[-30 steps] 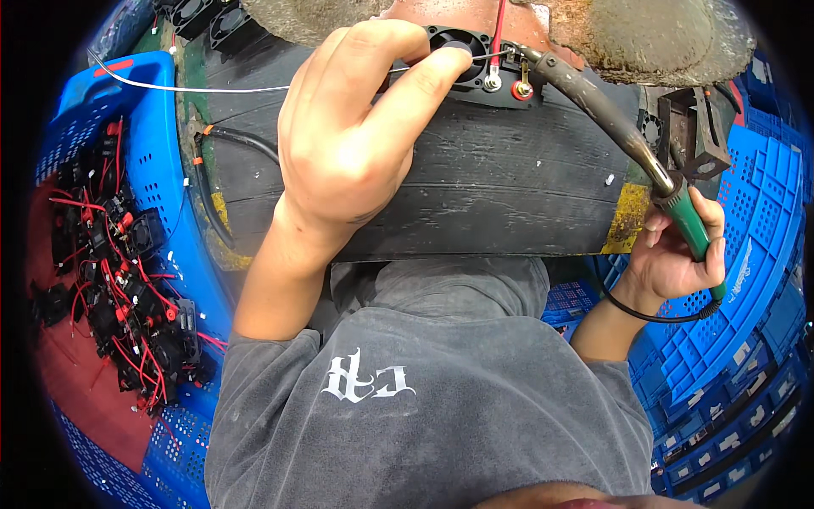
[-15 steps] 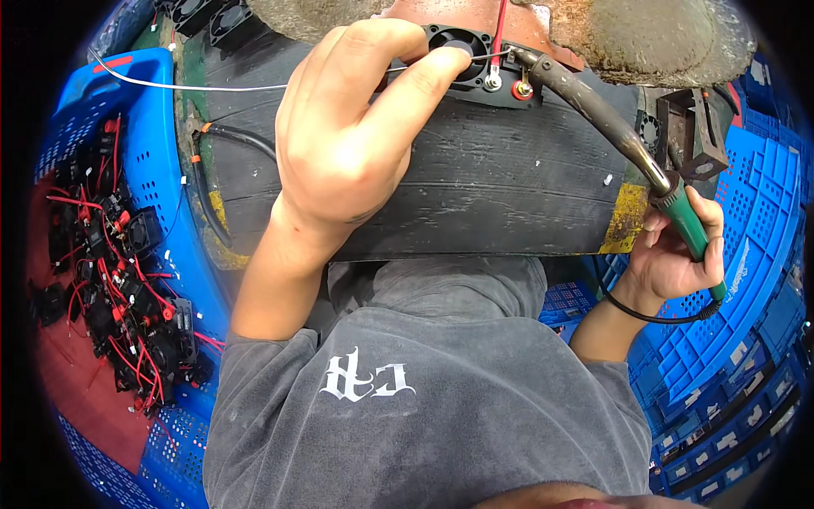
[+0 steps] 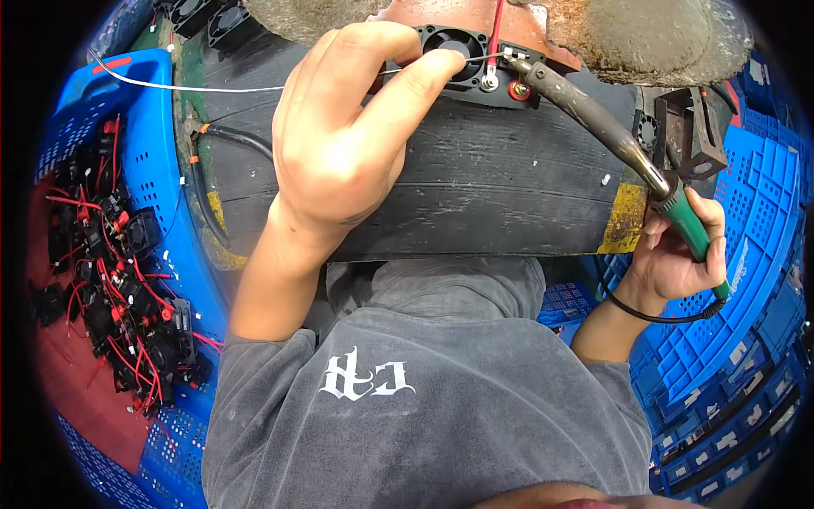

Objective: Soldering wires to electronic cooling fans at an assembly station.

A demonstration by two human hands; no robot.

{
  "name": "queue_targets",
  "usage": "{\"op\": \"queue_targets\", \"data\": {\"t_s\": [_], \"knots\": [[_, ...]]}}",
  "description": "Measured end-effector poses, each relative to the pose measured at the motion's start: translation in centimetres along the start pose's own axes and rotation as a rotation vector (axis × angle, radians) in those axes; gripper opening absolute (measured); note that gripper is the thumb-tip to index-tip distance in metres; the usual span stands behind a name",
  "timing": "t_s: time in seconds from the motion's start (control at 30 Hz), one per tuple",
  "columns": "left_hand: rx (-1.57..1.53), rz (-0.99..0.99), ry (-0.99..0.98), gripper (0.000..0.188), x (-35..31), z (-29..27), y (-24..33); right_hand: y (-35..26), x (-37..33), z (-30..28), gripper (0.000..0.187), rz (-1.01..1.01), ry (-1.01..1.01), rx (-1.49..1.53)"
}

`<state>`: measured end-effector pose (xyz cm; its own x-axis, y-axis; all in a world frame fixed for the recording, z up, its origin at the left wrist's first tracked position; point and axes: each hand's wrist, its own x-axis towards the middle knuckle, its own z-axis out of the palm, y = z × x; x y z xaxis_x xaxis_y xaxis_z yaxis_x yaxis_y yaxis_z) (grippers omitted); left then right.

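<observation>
My left hand point(image 3: 339, 144) pinches a thin solder wire point(image 3: 212, 88) between thumb and forefinger. One end runs past the thumb toward the iron's tip; the rest trails away left. In my right hand point(image 3: 674, 259) is a soldering iron point(image 3: 606, 127), gripped by its green handle, its shaft slanting up to the left. The tip meets a small metal tab on a black fan assembly point(image 3: 479, 92), just above a red-ringed terminal point(image 3: 519, 89). A red wire point(image 3: 494, 38) with a ring lug is fixed on the terminal beside it. My left fingers partly cover the fan.
Black-handled pliers point(image 3: 242, 134) lie on the dark bench mat point(image 3: 475, 187). At left, a blue crate point(image 3: 153, 161) holds a heap of black fan units with red wires point(image 3: 127, 280). A metal bracket point(image 3: 699, 140) stands at right beside blue crates point(image 3: 729, 246). More fans point(image 3: 229, 25) sit far left.
My left hand, the fan assembly and the iron's tip have shifted very slightly left. Both hands keep their holds on the solder wire and the soldering iron.
</observation>
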<state>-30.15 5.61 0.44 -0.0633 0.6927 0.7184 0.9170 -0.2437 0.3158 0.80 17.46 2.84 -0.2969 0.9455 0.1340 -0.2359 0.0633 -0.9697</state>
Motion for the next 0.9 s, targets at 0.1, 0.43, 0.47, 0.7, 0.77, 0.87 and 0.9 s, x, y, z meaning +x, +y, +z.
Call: {"op": "queue_targets", "data": {"t_s": [0.1, 0.43, 0.47, 0.7, 0.77, 0.87, 0.9], "knots": [[-0.013, 0.003, 0.000, 0.039, 0.0, 0.0, 0.1, -0.1, 0.0, -0.1, 0.063, 0.003, -0.002, -0.001], [-0.024, 0.008, -0.007, 0.037, 0.1, 0.2, 0.1, 0.3, 0.4, 0.4, 0.062, 0.017, 0.024, 0.018], [-0.024, 0.007, -0.005, 0.037, 0.1, 0.3, 0.1, 0.3, 0.4, 0.4, 0.061, 0.021, 0.039, 0.017], [-0.027, -0.023, -0.033, 0.036, 1.1, 0.1, 1.2, 0.6, 0.4, -0.2, 0.059, 0.042, -0.038, 0.054], [-0.028, -0.023, -0.034, 0.037, 1.1, 0.1, 1.2, 0.6, 0.4, 0.0, 0.059, 0.041, -0.013, 0.043], [-0.036, -0.028, -0.025, 0.036, 1.1, 0.2, 1.2, 0.4, 0.4, -0.2, 0.059, 0.050, -0.004, 0.034], [-0.040, -0.018, -0.025, 0.036, 1.1, 0.2, 1.1, 0.3, 0.4, -0.3, 0.059, 0.050, -0.004, 0.034]]}}
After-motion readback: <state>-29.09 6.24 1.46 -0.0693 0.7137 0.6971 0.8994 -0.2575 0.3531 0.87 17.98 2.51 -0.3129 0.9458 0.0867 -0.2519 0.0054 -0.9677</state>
